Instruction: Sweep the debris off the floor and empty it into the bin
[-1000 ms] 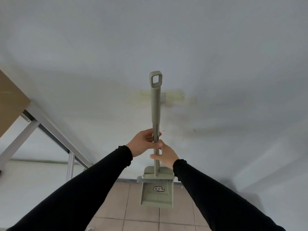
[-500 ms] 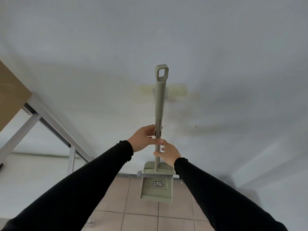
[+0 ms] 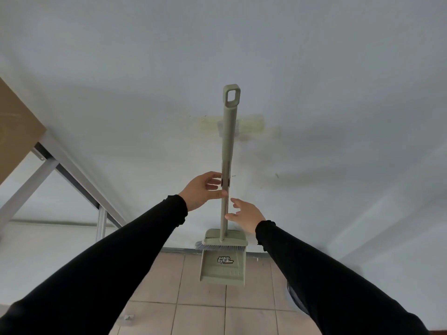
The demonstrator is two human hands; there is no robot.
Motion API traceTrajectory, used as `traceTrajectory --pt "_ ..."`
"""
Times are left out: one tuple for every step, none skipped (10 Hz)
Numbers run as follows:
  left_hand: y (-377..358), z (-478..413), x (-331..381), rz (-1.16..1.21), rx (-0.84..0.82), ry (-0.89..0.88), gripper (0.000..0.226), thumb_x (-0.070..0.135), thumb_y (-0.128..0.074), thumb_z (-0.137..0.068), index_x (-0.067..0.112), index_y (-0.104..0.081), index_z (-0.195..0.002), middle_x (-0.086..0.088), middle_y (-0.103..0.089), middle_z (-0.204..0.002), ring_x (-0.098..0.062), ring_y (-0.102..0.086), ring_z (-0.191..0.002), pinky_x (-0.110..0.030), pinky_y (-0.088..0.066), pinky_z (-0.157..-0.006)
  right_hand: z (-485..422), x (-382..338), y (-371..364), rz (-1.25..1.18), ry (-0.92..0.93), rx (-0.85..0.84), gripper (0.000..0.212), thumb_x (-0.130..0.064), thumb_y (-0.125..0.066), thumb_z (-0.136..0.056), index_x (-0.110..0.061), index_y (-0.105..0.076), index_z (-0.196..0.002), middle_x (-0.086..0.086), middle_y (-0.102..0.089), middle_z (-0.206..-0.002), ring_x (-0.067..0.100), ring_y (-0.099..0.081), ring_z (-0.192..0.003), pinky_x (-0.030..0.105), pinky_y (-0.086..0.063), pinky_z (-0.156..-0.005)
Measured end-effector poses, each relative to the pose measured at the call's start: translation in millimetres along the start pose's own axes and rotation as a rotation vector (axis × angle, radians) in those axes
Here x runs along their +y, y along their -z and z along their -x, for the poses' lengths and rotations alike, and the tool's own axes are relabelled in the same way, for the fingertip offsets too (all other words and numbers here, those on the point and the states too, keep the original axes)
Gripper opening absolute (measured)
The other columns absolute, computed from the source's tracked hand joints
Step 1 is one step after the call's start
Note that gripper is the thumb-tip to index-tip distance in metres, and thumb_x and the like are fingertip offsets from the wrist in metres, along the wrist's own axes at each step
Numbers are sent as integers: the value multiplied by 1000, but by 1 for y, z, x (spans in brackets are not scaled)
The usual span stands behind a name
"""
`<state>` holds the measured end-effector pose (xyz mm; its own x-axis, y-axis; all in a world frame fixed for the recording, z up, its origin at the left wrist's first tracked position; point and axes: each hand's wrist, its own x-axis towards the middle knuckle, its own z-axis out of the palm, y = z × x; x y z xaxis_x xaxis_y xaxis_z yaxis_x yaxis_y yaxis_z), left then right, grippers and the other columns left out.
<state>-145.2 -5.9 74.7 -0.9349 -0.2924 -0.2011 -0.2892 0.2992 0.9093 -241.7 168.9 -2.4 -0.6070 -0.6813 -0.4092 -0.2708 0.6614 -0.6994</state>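
Standing upright against a white wall [image 3: 314, 68], a broom-and-dustpan set [image 3: 223, 238] is seen on the tiled floor [image 3: 200, 315], with grey bristles [image 3: 217, 248] lying across the top of the green dustpan [image 3: 223, 269]. A yellowish taped patch [image 3: 251, 124] is seen on the wall behind the long handle [image 3: 228, 146]. A brown-topped table [image 3: 14, 131] on grey metal legs [image 3: 26, 189] is set well to the left, apart from the set. The handle is held at mid-height by the left hand [image 3: 202, 191], thumb in front and fingers curled behind. The right hand [image 3: 246, 213] is spread slack just below, its thumb tip just beside the handle and nothing held; both arms are stretched forward in black sleeves [image 3: 108, 274]
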Motion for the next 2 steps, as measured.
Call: traceTrajectory --pt "2 8 0 -43 20 29 58 36 -82 -79 27 -60 -132 0 -64 -128 -16 -61 -119 -33 -50 -98 11 0 4 9 7 12 73 -43 -64 -91 -25 -31 -154 1 -47 -150 21 -52 -130 38 -40 -111" --pt "6 21 2 -135 26 34 55 32 -78 -85 25 -57 -135 0 -61 -130 -16 -58 -120 -29 -45 -96 23 -2 11 46 37 23 70 -41 -63 -93 -24 -34 -153 1 -47 -149 23 -49 -132 38 -39 -112"
